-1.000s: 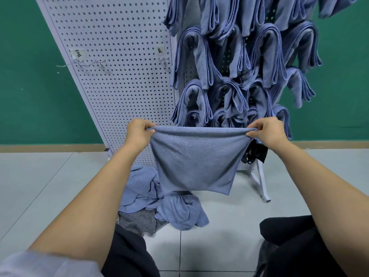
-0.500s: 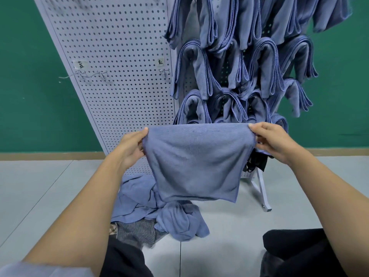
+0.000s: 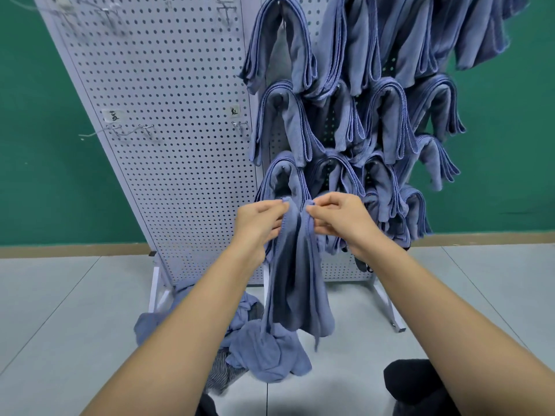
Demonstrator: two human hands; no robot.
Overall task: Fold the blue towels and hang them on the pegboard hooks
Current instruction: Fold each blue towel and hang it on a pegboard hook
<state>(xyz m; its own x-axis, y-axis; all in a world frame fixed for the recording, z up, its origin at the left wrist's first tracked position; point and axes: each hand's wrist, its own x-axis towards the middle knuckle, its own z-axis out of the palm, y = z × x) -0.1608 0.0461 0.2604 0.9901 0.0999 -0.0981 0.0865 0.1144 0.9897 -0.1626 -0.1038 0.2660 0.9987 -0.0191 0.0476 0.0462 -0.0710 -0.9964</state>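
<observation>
Labels first: two small white tags (image 3: 111,115) sit on the white pegboard (image 3: 168,85), one out at ten o'clock from the hands and a second at eleven o'clock. Each carries a dark handwritten mark, too blurred to read. Bare wire hooks (image 3: 147,130) jut out just beneath them.

Now the arms. Both bare forearms rise from the bottom of the view and converge at the centre, wrists angled inward. The left hand (image 3: 259,223) is at the nine o'clock side of the cloth and the right hand (image 3: 336,217) at the three o'clock side, knuckles almost meeting.

The grip: fingers curled on both hands, each pinching the top edge of the blue towel (image 3: 297,283) between thumb and fingertips, the two pinched corners brought close together. The towel drops straight toward six o'clock in a narrow, doubled drape in front of the board's lower edge.

From twelve round to three o'clock, hung towels (image 3: 375,121) drape folded over their hooks in crowded rows. At six to seven o'clock a pile of loose blue towels (image 3: 264,352) lies on the pale floor (image 3: 60,310) by the board's foot, with a striped cloth (image 3: 222,373) under it. A green wall (image 3: 36,145) stands behind.
</observation>
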